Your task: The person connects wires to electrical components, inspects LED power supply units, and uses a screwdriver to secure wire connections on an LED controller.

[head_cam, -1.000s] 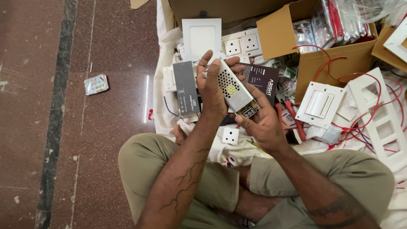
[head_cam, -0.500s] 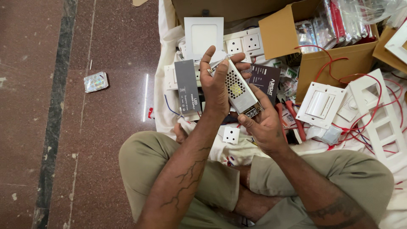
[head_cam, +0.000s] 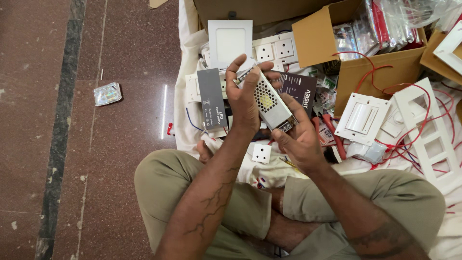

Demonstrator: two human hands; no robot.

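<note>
I sit cross-legged on the floor and hold a slim silver metal power supply [head_cam: 269, 102] with a perforated cover up in front of me. My left hand [head_cam: 244, 98] wraps over its far end from the left, fingers curled on top. My right hand [head_cam: 299, 137] grips its near end, where the terminals are, from below. Just left of my left hand lies a grey flat box [head_cam: 211, 98] on a white cloth [head_cam: 185, 118].
On the cloth lie a white square panel light [head_cam: 230, 39], white sockets [head_cam: 274, 49], a dark booklet [head_cam: 299, 92], a small white socket [head_cam: 262, 153], a white switch plate [head_cam: 361, 118], a white frame [head_cam: 430, 130] and red wires. A cardboard box [head_cam: 370, 62] stands at the back right. A foil packet [head_cam: 108, 93] lies on the floor.
Both hands have turned the power supply slightly; my left-hand fingers have shifted over its far end. The camera view has barely moved.
</note>
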